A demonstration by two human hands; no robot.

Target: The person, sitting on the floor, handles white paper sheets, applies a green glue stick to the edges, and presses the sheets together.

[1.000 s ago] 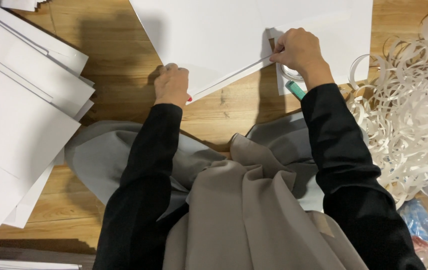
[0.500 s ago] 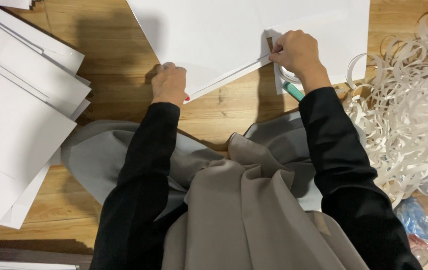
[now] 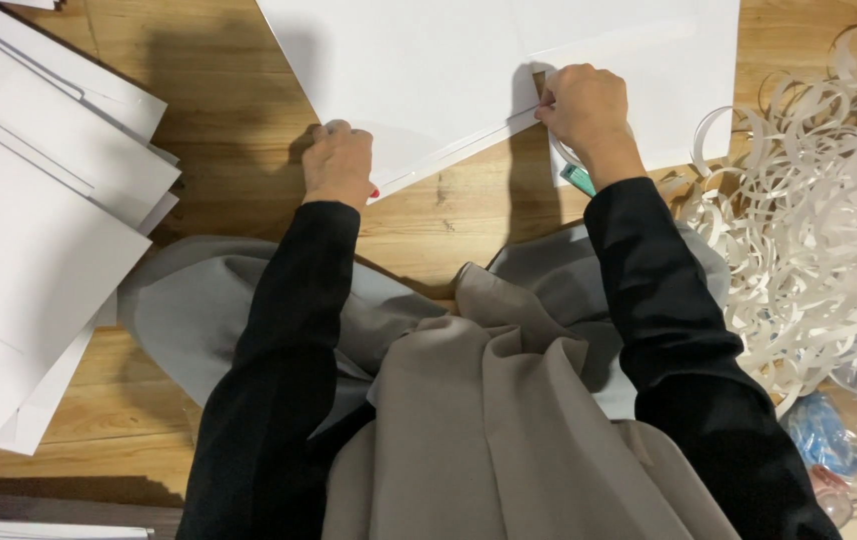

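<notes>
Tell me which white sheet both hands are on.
The large white sheet at top centre: the left hand presses its lower edge, the right hand pinches it. The stacked sheets at left lie untouched.

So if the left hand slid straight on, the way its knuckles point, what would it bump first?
The left hand already rests on the near edge of the big white sheet. Going straight on, away from the body, it would probably just slide over that sheet; nothing else shows in its way.

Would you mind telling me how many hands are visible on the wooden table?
2. The left hand presses the near edge of the large white sheet; the right hand pinches a thin strip at that sheet's edge, farther right. No other hands show.
</notes>
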